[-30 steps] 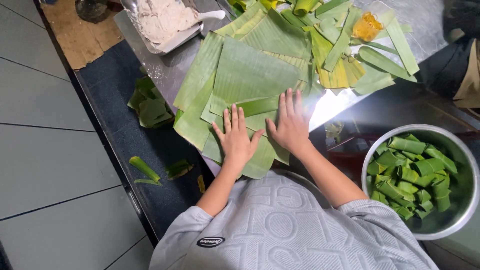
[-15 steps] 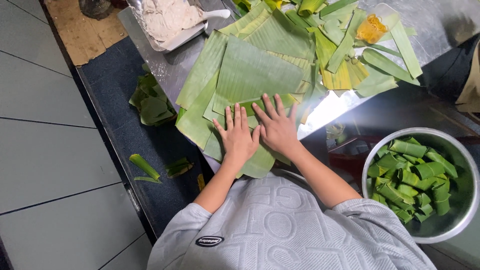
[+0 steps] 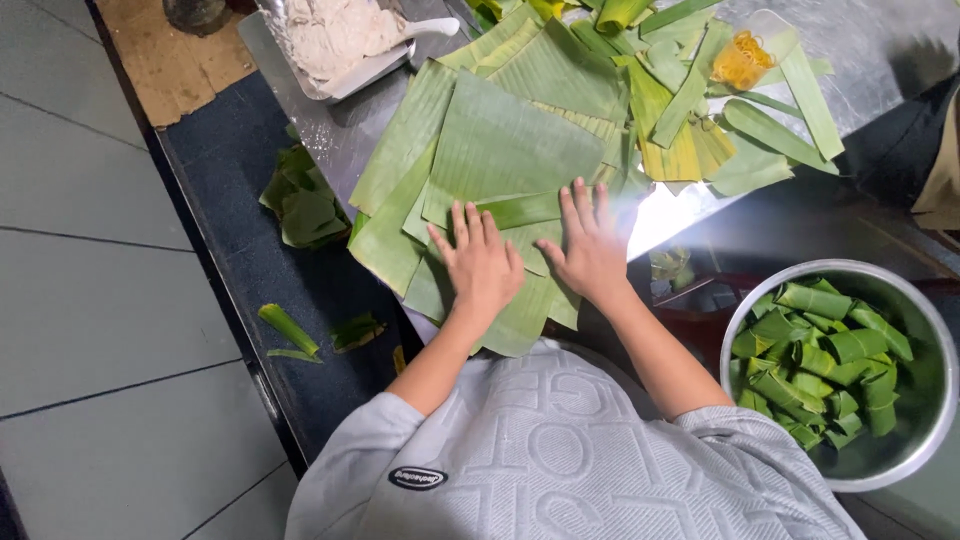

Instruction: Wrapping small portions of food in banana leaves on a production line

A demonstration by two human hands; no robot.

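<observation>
Grey floor tiles (image 3: 90, 300) and a dark blue mat (image 3: 250, 200) border a steel worktop (image 3: 880, 40) where a person in a pale grey textured top (image 3: 560, 450) works over a stack of banana leaves (image 3: 500, 160). Both hands lie flat and empty on the near end of the stack, fingers spread wide: the left hand (image 3: 483, 265) presses the lower leaves, and the right hand (image 3: 592, 250) sits just beside it, its fingertips touching a narrow green strip (image 3: 520, 210) that lies across the pile. Neither hand grips anything.

Large square-cut sheets make up the stack, overlapping and hanging slightly over the near edge of the worktop. Beyond it, loose leaf strips (image 3: 770, 130) and yellowed pieces (image 3: 680, 150) are scattered, with a small clear container of yellow bits (image 3: 742, 60) among them. At the far left corner of the worktop stands a tray of white mixture (image 3: 335, 35) with a white scoop handle (image 3: 435, 27) resting on it.

To the person's right, below the worktop, a round metal bowl (image 3: 930, 420) holds many folded leaf parcels (image 3: 815, 355). Leaf scraps (image 3: 305, 205) lie on the mat, and a few more trimmings (image 3: 290, 330) on the floor nearby.
</observation>
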